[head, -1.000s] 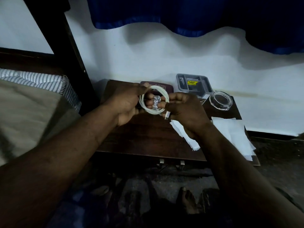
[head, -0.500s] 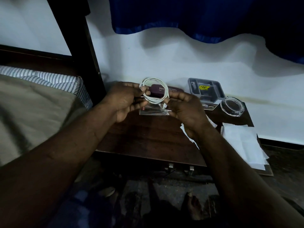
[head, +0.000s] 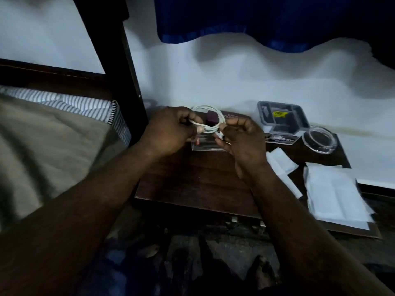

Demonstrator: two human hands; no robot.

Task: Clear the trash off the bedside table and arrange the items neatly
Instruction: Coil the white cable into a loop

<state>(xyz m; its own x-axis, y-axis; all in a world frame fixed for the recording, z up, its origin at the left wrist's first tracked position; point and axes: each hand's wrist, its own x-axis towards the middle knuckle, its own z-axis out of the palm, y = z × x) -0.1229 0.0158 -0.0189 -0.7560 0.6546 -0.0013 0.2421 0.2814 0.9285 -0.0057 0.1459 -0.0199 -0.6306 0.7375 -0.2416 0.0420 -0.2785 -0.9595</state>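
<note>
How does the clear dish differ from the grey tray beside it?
The clear dish is round and see-through; the grey tray is rectangular, opaque, with compartments. The grey tray carries a yellow label; the clear dish shows none. Both sit on the bedside table, back right.

Both hands, left (head: 168,131) and right (head: 241,137), pinch a coiled white cable (head: 210,122) above the dark bedside table (head: 192,184).

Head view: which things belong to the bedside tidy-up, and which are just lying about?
In the job: coiled white cable, pinched by left hand and right hand; bedside table; loose white papers; glass dish; grey tray pack.
Just there: striped mattress; blue curtain; dark bedpost.
</note>
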